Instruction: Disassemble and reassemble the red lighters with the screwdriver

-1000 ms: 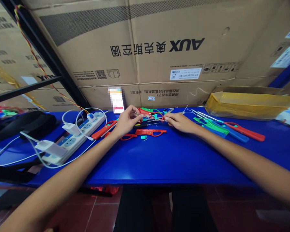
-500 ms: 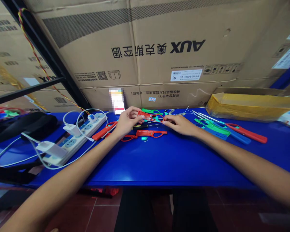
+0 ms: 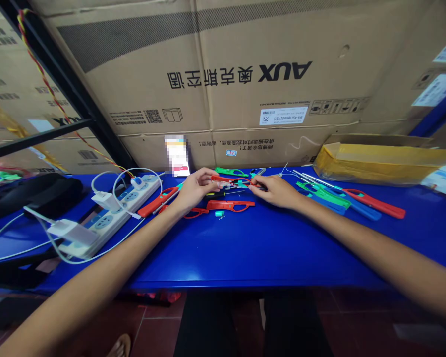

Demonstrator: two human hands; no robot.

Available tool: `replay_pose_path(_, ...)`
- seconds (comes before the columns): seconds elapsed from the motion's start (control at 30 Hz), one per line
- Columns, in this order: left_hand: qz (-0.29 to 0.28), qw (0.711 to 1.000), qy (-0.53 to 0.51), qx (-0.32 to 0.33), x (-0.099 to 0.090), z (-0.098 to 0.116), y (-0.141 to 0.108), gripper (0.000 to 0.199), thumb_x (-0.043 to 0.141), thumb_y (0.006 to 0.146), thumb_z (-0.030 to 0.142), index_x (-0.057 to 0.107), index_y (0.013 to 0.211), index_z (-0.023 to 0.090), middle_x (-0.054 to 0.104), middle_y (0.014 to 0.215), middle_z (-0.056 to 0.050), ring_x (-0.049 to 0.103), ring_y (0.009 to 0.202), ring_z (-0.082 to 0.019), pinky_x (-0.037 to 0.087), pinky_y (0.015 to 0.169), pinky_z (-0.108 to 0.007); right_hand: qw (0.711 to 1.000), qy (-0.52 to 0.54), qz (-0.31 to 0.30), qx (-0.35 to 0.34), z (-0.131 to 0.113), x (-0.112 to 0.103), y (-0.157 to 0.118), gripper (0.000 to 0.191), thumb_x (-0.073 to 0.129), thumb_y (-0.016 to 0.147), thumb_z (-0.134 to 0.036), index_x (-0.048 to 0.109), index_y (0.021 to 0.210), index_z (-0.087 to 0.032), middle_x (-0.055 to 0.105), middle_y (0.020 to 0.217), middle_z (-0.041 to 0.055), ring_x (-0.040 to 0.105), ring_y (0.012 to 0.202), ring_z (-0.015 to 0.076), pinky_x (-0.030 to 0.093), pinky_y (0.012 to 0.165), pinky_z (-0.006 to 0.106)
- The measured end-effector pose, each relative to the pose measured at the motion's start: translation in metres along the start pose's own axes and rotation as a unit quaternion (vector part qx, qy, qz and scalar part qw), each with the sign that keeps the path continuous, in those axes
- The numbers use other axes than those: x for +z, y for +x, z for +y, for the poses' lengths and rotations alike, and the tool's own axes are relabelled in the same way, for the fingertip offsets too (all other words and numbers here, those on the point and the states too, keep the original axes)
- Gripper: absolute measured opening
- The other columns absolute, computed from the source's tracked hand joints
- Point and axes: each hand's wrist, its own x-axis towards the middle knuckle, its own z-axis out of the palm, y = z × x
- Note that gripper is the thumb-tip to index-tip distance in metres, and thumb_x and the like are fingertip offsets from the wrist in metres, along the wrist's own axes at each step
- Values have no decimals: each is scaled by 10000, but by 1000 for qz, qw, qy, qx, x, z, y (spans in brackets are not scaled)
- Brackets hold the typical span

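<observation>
Lighting: moderate, diffuse indoor light, with a faint pale sheen on your blue desk point(image 3: 223, 253), a glaring phone screen point(image 3: 180, 171) partly masked by coarse pixel blocks, and the floor point(image 3: 159, 329) below in deep shade. Optics: wide-angle, your forearms point(image 3: 122, 265) stretched toward blurred lower corners, upper right corner darkened. Definition: large carton point(image 3: 230, 99) lettering crisp, red casing point(image 3: 226, 178) between your fingers point(image 3: 210, 187) soft in its small details.

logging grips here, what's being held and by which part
A red plastic casing: the left hand pinches its left end; the right hand is at its right end, exact grip too small to tell.
</observation>
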Motion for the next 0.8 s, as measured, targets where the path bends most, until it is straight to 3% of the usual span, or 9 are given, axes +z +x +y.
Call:
replay_pose_path(0.27, -48, 998, -6, -32, 2, 1, -4, 247, 875, 762, 285, 761, 973, 227, 826, 991, -59, 811, 951, -278, 668, 953, -514, 999, 7, 9, 42, -5, -1, 0, 206, 565, 984, -454, 624, 960, -258, 730, 821, 28, 627, 692, 209, 360, 650, 348)
replay_pose_path(0.47, -32, 994, -65, -85, 1, 1, -3, 250, 890, 741, 250, 821, 978, 217, 831, 994, -78, 822, 972, -284, 665, 1008, -510, 1000, -2, -6, 30, -6, 0, 0, 215, 535, 988, -458, 591, 933, -258, 713, 827, 39, 625, 716, 222, 373, 665, 367)
replay_pose_path(0.63, -33, 997, -33, -60, 1, 3, -4, 254, 891, 745, 274, 837, 988, 224, 836, 1002, -80, 822, 972, -303, 665, 1007, -546, 1000, -13, -19, 9, -2, 2, -1, 243, 515, 1023, -457, 633, 981, -249, 729, 859, 54, 636, 724, 223, 385, 679, 371)
replay_pose_path(0.8, -49, 997, -13, -55, 1, 0, -2, 241, 854, 791, 316, 819, 1002, 206, 827, 1006, -99, 822, 928, -305, 680, 929, -537, 994, -104, -26, -3, -5, -1, -4, 377, 437, 1093, -482, 713, 1084, -225, 745, 824, 74, 627, 683, 226, 349, 653, 366)
